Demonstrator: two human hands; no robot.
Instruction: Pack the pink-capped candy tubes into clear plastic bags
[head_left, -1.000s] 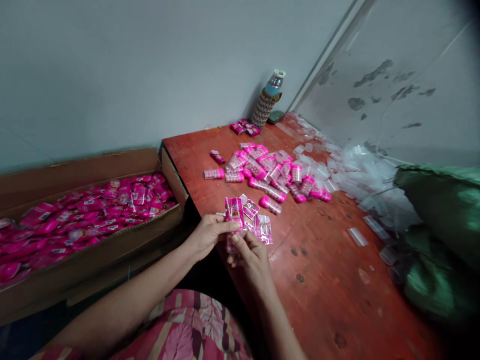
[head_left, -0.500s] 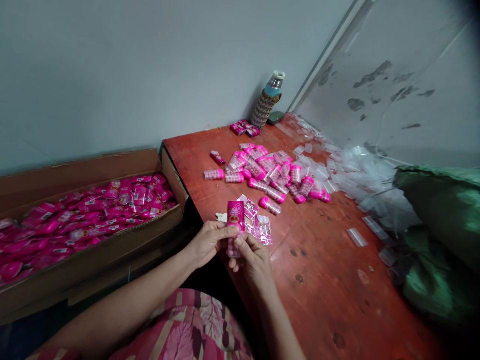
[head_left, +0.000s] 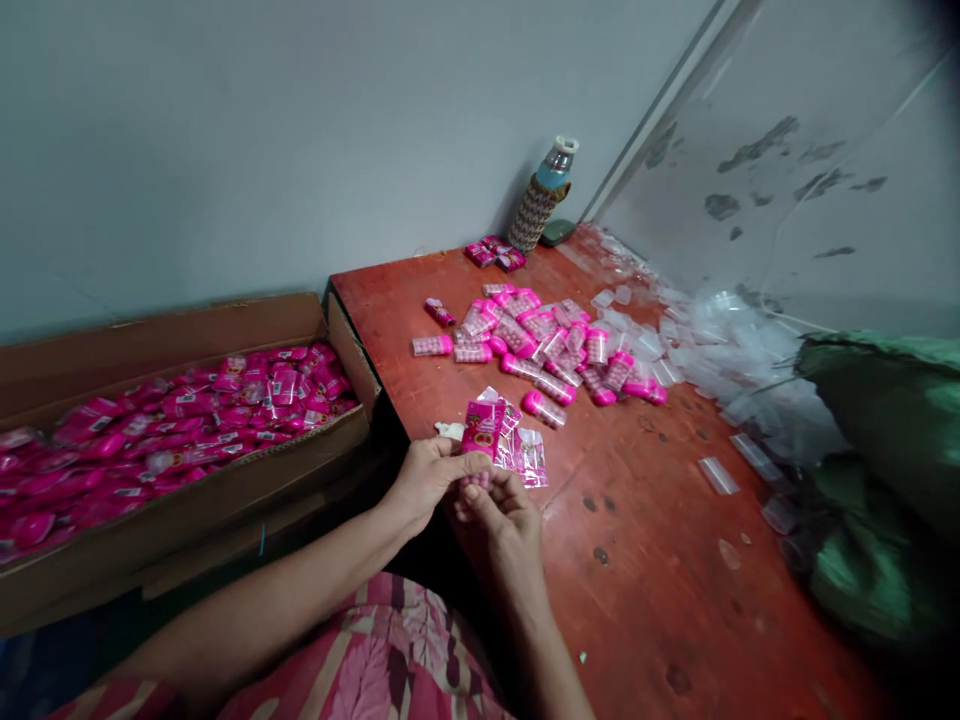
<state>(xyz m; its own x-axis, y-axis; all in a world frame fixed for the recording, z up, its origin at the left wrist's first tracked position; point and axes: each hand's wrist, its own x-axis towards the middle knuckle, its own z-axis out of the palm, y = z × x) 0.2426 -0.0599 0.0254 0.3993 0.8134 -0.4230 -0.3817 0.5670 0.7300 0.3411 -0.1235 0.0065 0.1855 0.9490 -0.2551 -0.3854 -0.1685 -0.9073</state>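
Observation:
Just over the near left edge of the red table, both hands are closed around one small clear tube of pink balls (head_left: 476,482) with a pink printed sleeve (head_left: 480,428) at its upper end. My left hand (head_left: 431,485) pinches the sleeve where it meets the tube, thumb across the front. Lower down, my right hand (head_left: 504,512) grips the tube between thumb and fingers. Flat pink printed sleeves (head_left: 529,458) lie on the table right behind them. Farther back is a pile of clear pink-capped tubes (head_left: 517,335), filled with pink balls.
A cardboard box (head_left: 349,340) full of pink-wrapped tubes (head_left: 187,405) stands left of the table (head_left: 637,600). Empty clear tubes (head_left: 705,335) are heaped at right beside a green sack (head_left: 885,450). A bottle in a woven cover (head_left: 536,205) stands at the back near pink packs (head_left: 495,253).
The printed sleeve has tilted slightly to the right, and less of the tube shows below it. Both hands stay closed on the piece. The whole view has shifted slightly.

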